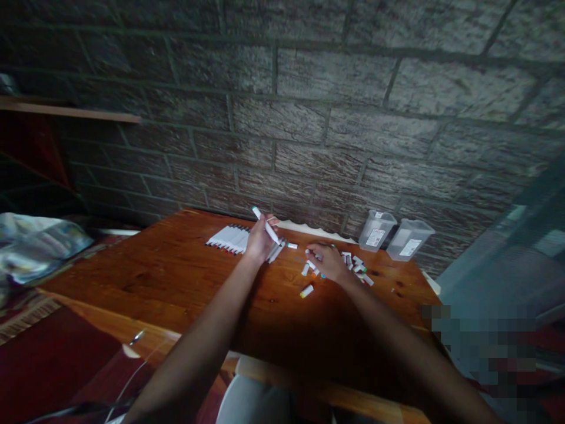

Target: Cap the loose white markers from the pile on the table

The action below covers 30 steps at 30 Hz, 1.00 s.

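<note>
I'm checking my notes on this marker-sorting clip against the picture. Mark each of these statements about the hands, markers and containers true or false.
1. The left hand holds a white marker pen raised off the brown wooden table. True.
2. The right hand rests inside a container. False: it lies on the table among the scattered loose marker caps.
3. A row of white markers lies to the left of the left hand. True.
4. The two clear plastic containers stand at the table's near edge. False: they stand at the far right, by the brick wall.
5. A yellow-tipped cap lies alone nearer the camera than the hands. True.
</note>
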Each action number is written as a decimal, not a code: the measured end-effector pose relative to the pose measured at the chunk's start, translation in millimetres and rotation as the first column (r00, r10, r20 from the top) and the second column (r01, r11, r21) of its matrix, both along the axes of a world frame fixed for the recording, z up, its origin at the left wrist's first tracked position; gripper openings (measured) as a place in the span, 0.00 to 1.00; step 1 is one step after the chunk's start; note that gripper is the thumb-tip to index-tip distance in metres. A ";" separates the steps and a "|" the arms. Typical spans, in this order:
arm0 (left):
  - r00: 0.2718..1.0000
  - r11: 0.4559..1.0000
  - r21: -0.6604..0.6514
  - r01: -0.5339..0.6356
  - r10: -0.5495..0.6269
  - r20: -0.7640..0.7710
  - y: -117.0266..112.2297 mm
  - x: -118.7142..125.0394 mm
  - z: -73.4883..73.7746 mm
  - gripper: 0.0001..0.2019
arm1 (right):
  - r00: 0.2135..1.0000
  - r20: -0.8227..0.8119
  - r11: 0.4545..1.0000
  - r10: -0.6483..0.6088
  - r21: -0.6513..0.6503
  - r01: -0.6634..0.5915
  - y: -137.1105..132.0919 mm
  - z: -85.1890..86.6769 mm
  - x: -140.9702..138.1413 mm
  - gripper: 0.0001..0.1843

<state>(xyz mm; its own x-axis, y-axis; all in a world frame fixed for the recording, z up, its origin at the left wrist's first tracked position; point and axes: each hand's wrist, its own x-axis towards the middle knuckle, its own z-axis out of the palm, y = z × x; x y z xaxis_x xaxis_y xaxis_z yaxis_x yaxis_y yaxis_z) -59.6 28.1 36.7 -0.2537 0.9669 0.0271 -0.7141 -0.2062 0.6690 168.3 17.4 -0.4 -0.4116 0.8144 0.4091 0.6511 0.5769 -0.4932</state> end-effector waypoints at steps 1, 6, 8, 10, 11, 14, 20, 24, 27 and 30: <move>1.000 1.000 0.010 -0.001 0.001 -0.009 0.2 -2.1 -1.2 0.12 | 0.999 0.049 1.000 -0.009 -0.010 0.009 10.1 2.6 -14.6 0.13; 0.997 0.999 0.030 -0.028 0.030 -0.076 3.5 -10.4 -9.1 0.16 | 0.959 0.283 0.999 -0.028 -0.033 0.039 46.4 6.3 -74.6 0.13; 0.992 0.999 0.038 -0.029 0.034 -0.121 5.1 -11.8 -11.9 0.18 | 0.954 0.300 0.999 -0.019 -0.031 0.030 51.1 6.3 -81.0 0.12; 0.971 0.995 0.073 -0.074 0.088 -0.223 4.9 -11.8 -13.8 0.21 | 0.956 0.293 0.999 -0.028 -0.009 0.032 48.6 7.6 -74.2 0.14; 0.942 0.987 0.114 -0.111 0.141 -0.304 3.8 -11.1 -14.4 0.21 | 0.958 0.284 0.999 -0.043 0.008 0.042 44.5 8.6 -66.4 0.16; 0.725 0.930 0.316 -0.188 0.348 -0.594 -4.4 -4.9 -14.6 0.19 | 0.982 0.160 0.992 -0.101 0.085 0.088 21.2 10.3 -30.3 0.20; 0.271 0.826 0.562 0.055 0.529 -0.804 -28.1 19.8 -14.1 0.12 | 0.976 -0.163 0.984 -0.142 0.081 0.156 -36.4 -3.5 36.5 0.15; 0.254 0.839 0.528 0.135 0.485 -0.837 -36.1 32.5 -16.0 0.12 | 0.928 -0.342 0.989 -0.148 -0.050 0.139 -44.6 -10.2 43.7 0.14; 0.327 0.871 0.470 0.143 0.406 -0.853 -37.8 38.1 -16.0 0.12 | 0.897 -0.427 0.993 -0.114 -0.052 0.102 -43.2 -7.1 38.3 0.17; 0.482 0.892 0.439 0.107 0.340 -0.808 -35.9 40.9 -16.5 0.15 | 0.894 -0.440 0.997 -0.081 -0.026 0.077 -44.5 -3.1 33.2 0.15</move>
